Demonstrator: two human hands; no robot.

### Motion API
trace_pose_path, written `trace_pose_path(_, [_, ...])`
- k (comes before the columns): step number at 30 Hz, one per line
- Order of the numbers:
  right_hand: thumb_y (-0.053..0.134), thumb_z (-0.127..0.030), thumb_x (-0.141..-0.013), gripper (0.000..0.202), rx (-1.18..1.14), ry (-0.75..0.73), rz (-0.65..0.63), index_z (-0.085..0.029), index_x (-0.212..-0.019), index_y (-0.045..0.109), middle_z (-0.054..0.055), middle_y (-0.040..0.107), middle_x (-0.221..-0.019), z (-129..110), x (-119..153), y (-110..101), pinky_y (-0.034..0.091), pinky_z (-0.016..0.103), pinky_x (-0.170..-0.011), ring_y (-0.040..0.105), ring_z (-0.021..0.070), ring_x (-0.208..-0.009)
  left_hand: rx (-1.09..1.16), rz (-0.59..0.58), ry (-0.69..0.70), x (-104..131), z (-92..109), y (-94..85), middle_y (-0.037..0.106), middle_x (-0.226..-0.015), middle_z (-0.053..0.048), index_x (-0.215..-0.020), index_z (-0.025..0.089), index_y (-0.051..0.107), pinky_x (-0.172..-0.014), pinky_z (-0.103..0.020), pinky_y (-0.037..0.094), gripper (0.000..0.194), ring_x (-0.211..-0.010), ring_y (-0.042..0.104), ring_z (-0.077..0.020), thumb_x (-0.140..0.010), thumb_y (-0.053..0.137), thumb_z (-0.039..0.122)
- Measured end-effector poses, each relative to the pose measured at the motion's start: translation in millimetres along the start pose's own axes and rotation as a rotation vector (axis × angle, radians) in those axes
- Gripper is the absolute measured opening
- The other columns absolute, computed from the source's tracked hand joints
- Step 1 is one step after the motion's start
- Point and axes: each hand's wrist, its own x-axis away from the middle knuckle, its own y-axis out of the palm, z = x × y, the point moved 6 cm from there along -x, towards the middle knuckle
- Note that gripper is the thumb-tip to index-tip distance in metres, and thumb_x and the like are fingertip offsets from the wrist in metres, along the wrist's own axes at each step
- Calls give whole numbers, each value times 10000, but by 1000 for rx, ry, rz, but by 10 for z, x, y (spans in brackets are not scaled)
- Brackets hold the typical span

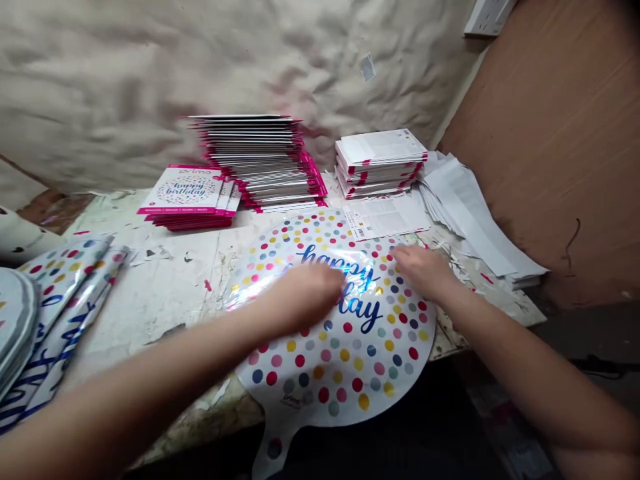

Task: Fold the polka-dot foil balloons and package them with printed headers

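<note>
A flat foil balloon (pixel 345 373) with coloured dots and blue "happy birthday" lettering lies in front of me, its tail (pixel 273 447) hanging past the table's near edge. Over its middle is my left hand (pixel 317 293), closed like a fist and blurred; it hides part of the lettering, and whatever the fingers may hold is hidden. At the balloon's upper right edge, my right hand (pixel 423 267) has its fingers drawn together on the foil. Just beyond those fingers, a white printed card (pixel 385 219) lies face down, overlapping the balloon's far edge.
Pink-edged "happy birthday" packets form a low stack (pixel 187 193) and a tall stack (pixel 265 160) behind the balloon. More printed cards (pixel 383 147) are piled further right, beside loose white paper sheets (pixel 475 213). Folded balloons (pixel 70 287) lie at the left. A crinkled covering (pixel 250 60) backs the table.
</note>
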Motion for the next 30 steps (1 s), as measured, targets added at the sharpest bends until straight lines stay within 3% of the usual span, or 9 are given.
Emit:
trace_pose_path(3, [407, 28, -769, 374, 56, 44, -2, -114, -1084, 551, 162, 597, -1077, 215, -594, 65, 449, 348, -742, 555, 251, -968, -186, -735, 292, 1023, -65, 721, 553, -1249, -161, -1122, 188, 626, -981, -526, 368, 517, -1154, 503, -363, -638, 740, 330])
trace_pose_path(5, [422, 37, -752, 359, 64, 59, -19, -100, -1053, 561, 171, 601, -1039, 297, -901, 101, 440, 347, -738, 558, 259, -952, -323, -909, 375, 1388, -235, 869, 411, -1377, -179, -1289, 184, 478, -1028, -581, 256, 745, -1259, 361, -405, -632, 729, 430])
trace_pose_path(11, [513, -131, -795, 336, -53, 110, -46, -120, -1130, 538, 158, 567, -1140, 165, -873, 11, 451, 361, -783, 547, 267, -1009, -590, -846, 504, 1543, -386, 838, 558, -1211, -188, -1192, 137, 526, -930, -470, 408, 362, -1105, 522, -313, -838, 488, 203])
trace_pose_path(15, [578, -390, -789, 345, -414, -187, -262, -219, -1089, 579, 58, 614, -1110, -389, -30, -78, 474, 326, -819, 582, 209, -977, -731, -821, 684, 1615, -349, 801, 455, -1325, -188, -1234, 98, 470, -901, -487, 425, 558, -1110, 486, -340, -805, 538, 448])
trace_pose_path(17, [653, -408, -722, 479, -490, -404, -354, -220, -1152, 555, 76, 574, -1206, -726, 513, -63, 472, 332, -860, 555, 231, -1067, -798, -749, 755, 1644, -351, 773, 439, -1344, -173, -1226, 110, 476, -901, -495, 418, 477, -1130, 467, -344, -834, 513, 379])
trace_pose_path(19, [673, -327, -711, 628, -406, -485, -237, -213, -1289, 458, 118, 432, -1376, -925, 931, -12, 400, 448, -966, 421, 304, -1237, -809, -706, 784, 1676, -341, 746, 560, -1201, -149, -1126, 119, 546, -832, -434, 461, 291, -1000, 548, -283, -874, 435, 212])
trace_pose_path(22, [494, -122, -824, 495, -320, -484, 22, -201, -1310, 446, 130, 478, -1342, -1026, 1253, 120, 383, 500, -978, 430, 290, -1242, -708, -718, 615, 1635, -299, 664, 647, -866, -99, -906, 120, 617, -691, -323, 491, 239, -760, 581, -197, -876, 380, 139])
trace_pose_path(25, [403, -79, -844, 385, -472, -418, 135, -167, -1182, 564, 97, 640, -1146, -949, 1260, 189, 471, 348, -924, 575, 196, -1097, -533, -791, 290, 1506, -267, 540, 644, -809, -67, -859, 151, 635, -691, -261, 479, 235, -750, 588, -161, -859, 400, 149])
trace_pose_path(30, [432, -94, -806, 349, -652, -279, -123, -219, -1058, 638, 32, 675, -1075, -787, 1031, 103, 478, 281, -884, 619, 158, -1002, -311, -870, -155, 1284, -454, 410, 635, -754, -6, -771, 171, 644, -633, -204, 419, 117, -704, 573, -129, -786, 552, 243])
